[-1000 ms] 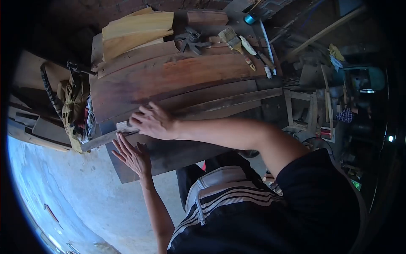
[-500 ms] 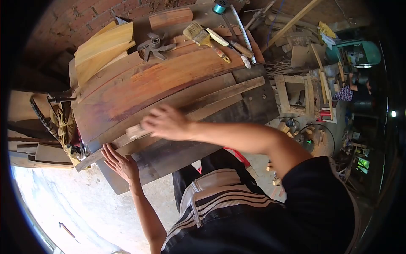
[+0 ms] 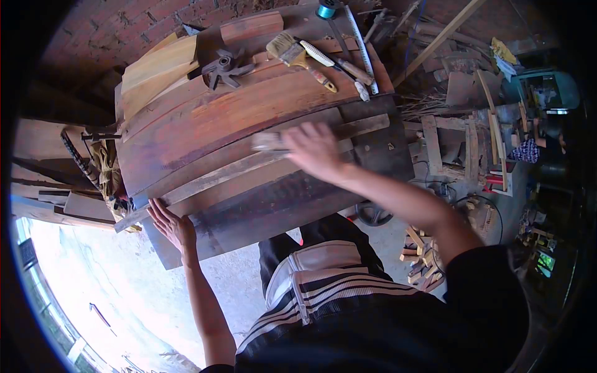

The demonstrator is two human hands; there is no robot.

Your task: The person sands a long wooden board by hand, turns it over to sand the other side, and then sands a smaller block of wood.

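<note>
Brick wall [image 3: 130,28] behind dark bench [image 3: 249,214] — left hand [image 3: 173,229] open against strip [image 3: 214,178], right hand [image 3: 315,151] gripping pale block [image 3: 267,142].

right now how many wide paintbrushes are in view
1 for certain: the paintbrush, lying between the bladed metal part and the white tool. The object in the right hand is too blurred to tell; others may be hidden.

You have a long, narrow grey-brown wooden strip [image 3: 217,176], matt and rough, and a small pale block [image 3: 267,142] too blurred to show its finish. Your dark, flat surface [image 3: 245,225] looks smooth with a faint sheen, while the broad reddish-brown wooden plank [image 3: 249,110] is matt and scuffed. You also see a dull, dark star-shaped metal part [image 3: 227,73] and a tan, coarse-bristled paintbrush [image 3: 297,57].
</note>
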